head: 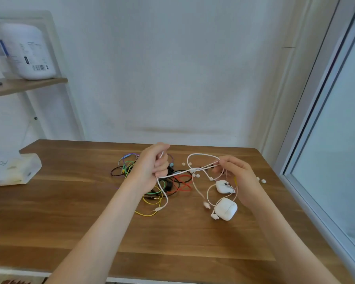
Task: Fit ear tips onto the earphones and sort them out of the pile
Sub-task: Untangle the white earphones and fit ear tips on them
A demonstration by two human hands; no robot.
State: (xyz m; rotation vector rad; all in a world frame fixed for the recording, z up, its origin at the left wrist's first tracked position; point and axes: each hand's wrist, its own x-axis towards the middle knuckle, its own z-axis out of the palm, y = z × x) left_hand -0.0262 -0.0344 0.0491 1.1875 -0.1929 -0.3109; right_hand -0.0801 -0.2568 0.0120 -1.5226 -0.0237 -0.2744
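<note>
A white earphone cable (184, 171) is stretched above the table between both hands. My left hand (154, 167) grips one end of it in a fist, the cable's plug end hanging down toward the table. My right hand (237, 173) pinches the cable's looped part between thumb and fingers. One white earbud (207, 205) dangles from the cable. Under my left hand lies the pile of tangled coloured earphones (162, 185), with green, yellow, red, black and purple wires. Several loose white ear tips (195, 175) lie scattered on the wood between the hands.
Two white earbud cases (225, 209) (222, 186) lie on the wooden table (70, 212) under my right hand. Two more ear tips (261, 179) sit near the right edge. A tissue pack (10, 170) lies at far left, a shelf with a white jar (28, 50) above it.
</note>
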